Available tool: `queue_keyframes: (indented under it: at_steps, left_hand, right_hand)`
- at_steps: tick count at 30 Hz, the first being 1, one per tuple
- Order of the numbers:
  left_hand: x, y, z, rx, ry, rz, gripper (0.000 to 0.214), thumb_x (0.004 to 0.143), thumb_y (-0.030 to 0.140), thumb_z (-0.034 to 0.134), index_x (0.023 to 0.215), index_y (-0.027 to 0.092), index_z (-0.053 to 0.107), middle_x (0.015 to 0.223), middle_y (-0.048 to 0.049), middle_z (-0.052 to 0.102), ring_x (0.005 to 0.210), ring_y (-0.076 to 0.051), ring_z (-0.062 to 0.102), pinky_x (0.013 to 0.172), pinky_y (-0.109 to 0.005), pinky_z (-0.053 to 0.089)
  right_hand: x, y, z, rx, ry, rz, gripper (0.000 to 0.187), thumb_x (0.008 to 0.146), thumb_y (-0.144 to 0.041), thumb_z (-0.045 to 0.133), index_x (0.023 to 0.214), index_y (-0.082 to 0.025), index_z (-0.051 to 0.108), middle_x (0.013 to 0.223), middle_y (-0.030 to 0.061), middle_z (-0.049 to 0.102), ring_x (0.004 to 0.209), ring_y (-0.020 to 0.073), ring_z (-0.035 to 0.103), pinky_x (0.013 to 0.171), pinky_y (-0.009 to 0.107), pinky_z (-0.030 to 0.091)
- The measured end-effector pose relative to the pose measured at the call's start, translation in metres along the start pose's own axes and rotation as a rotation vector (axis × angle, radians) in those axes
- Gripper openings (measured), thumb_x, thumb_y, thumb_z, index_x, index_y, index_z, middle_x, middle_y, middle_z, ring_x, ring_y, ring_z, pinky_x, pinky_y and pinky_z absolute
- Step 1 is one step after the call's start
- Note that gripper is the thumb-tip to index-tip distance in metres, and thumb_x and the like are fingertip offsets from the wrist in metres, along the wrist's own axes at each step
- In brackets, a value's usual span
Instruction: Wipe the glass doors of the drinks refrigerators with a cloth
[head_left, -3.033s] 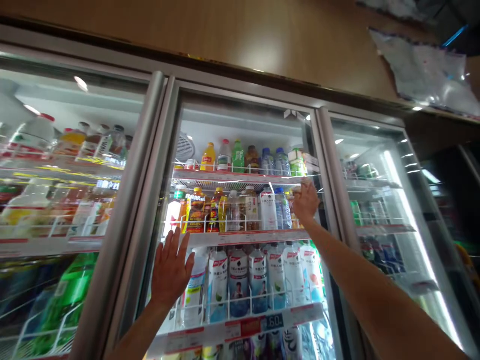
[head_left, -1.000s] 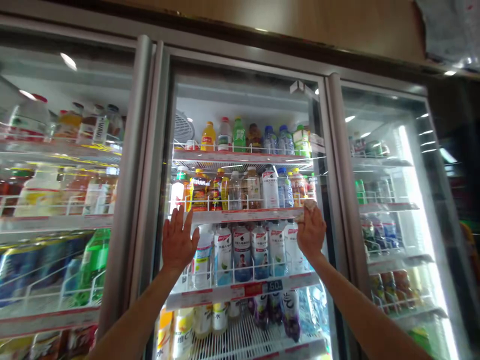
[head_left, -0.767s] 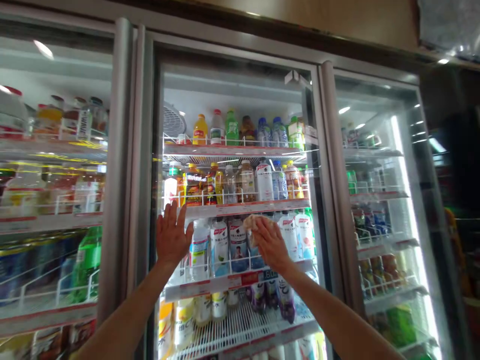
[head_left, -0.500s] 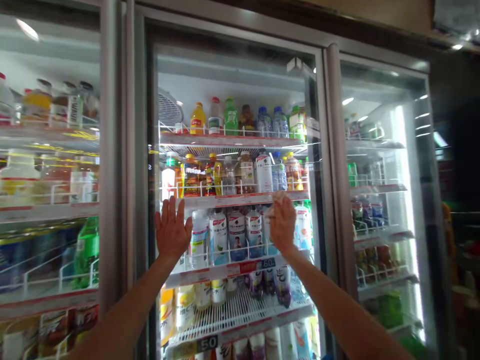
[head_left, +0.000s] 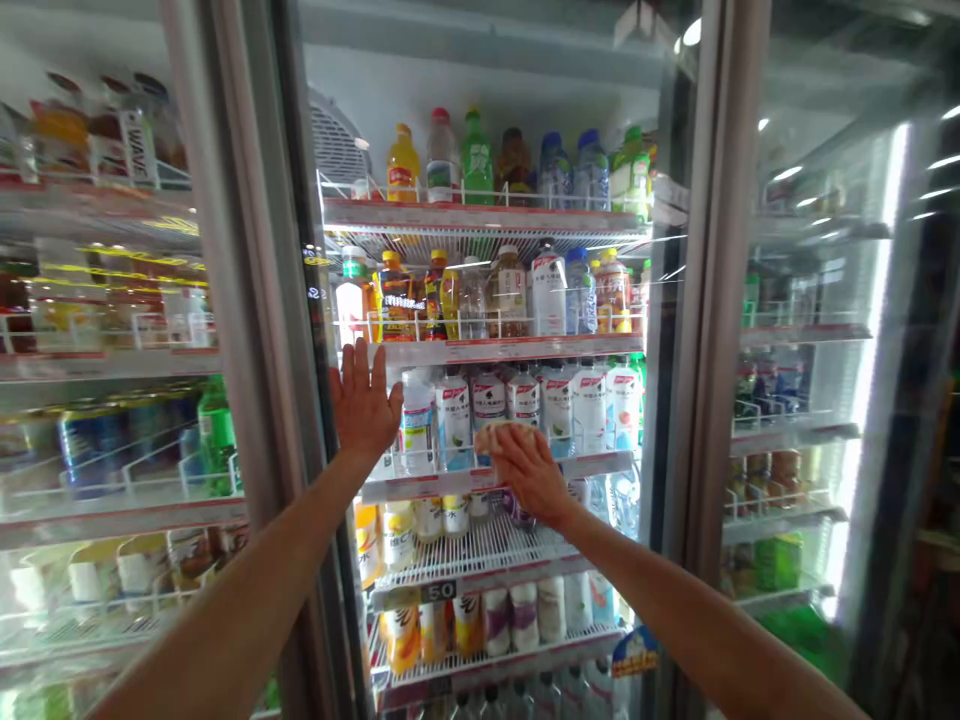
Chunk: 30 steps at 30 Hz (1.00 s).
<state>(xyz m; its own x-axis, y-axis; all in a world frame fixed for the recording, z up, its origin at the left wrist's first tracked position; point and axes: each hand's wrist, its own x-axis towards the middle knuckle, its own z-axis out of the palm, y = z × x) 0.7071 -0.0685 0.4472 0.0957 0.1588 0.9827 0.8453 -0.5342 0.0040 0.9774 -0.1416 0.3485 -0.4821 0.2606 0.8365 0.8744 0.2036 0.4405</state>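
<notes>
My left hand [head_left: 364,405] lies flat against the glass door [head_left: 480,70] of a drinks fridge, fingers spread and nothing in it. To its right, my right hand [head_left: 529,470] presses a pale cloth [head_left: 506,432] to the same glass. The cloth is partly hidden under the fingers. Behind the pane stand white-labelled bottles [head_left: 453,415] on a wire shelf, near both hands. Dark tea bottles [head_left: 395,295] and a white bottle [head_left: 548,290] stand one shelf higher.
Metal door frames [head_left: 236,250] run up the left side and the right side [head_left: 712,300]. Neighbouring fridge sections hold cans [head_left: 86,445] at left and more drinks at right. A blue-and-yellow sticker [head_left: 634,650] sits low on the door.
My right hand has swept the cloth left and downward across the glass. My left hand stays flat on the pane. The view has come closer and tilted down.
</notes>
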Motion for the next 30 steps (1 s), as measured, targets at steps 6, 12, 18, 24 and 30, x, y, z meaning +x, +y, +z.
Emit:
queue_keyframes:
  at_steps: [6,12,18,24,30]
  left_hand:
    - [-0.032,-0.005,0.002,0.014,-0.034,0.063,0.056,0.092,0.040,0.035,0.141,0.013,0.029,0.150,-0.0161,0.022,0.142,-0.025,0.007,0.114,-0.048,0.008]
    - [-0.046,-0.017,-0.007,0.057,-0.061,0.152,0.055,0.092,0.037,0.035,0.144,0.020,0.024,0.151,-0.0107,0.022,0.141,-0.024,0.010,0.114,-0.048,0.016]
    - [-0.076,-0.030,-0.011,0.112,-0.090,0.228,0.054,0.092,0.030,0.035,0.144,0.021,0.024,0.149,-0.0095,0.027,0.141,-0.024,0.014,0.112,-0.048,0.021]
    - [-0.073,-0.036,-0.017,0.111,-0.068,0.313,0.055,0.090,0.020,0.035,0.144,0.020,0.022,0.149,-0.0102,0.027,0.141,-0.022,0.013,0.112,-0.044,0.021]
    - [-0.071,-0.047,-0.023,0.117,-0.074,0.394,0.056,0.089,0.018,0.036,0.143,0.019,0.025,0.148,-0.0101,0.031,0.141,-0.021,0.015,0.112,-0.040,0.022]
  right_hand:
    - [0.051,0.042,-0.016,-0.060,0.073,0.277,0.048,0.090,-0.023,0.037,0.138,-0.022,0.038,0.150,0.0065,0.029,0.142,0.0226,0.012,0.114,0.052,0.012]
    - [0.020,-0.009,-0.007,-0.054,-0.013,-0.075,0.044,0.089,-0.022,0.043,0.133,-0.023,0.045,0.147,0.0040,0.035,0.141,0.0224,0.014,0.114,0.048,0.014]
    - [0.042,-0.020,-0.001,-0.035,-0.001,-0.150,0.043,0.091,-0.025,0.041,0.134,-0.022,0.043,0.146,0.0025,0.037,0.140,0.0188,0.015,0.116,0.046,0.005]
    - [0.094,-0.043,0.005,0.006,0.014,-0.015,0.046,0.089,-0.025,0.044,0.135,-0.019,0.041,0.149,0.0061,0.031,0.140,0.0239,0.015,0.114,0.048,0.010]
    - [0.059,-0.030,0.001,0.038,-0.112,-0.436,0.045,0.091,-0.025,0.041,0.136,-0.023,0.039,0.147,-0.0002,0.035,0.140,0.0146,0.017,0.115,0.041,0.016]
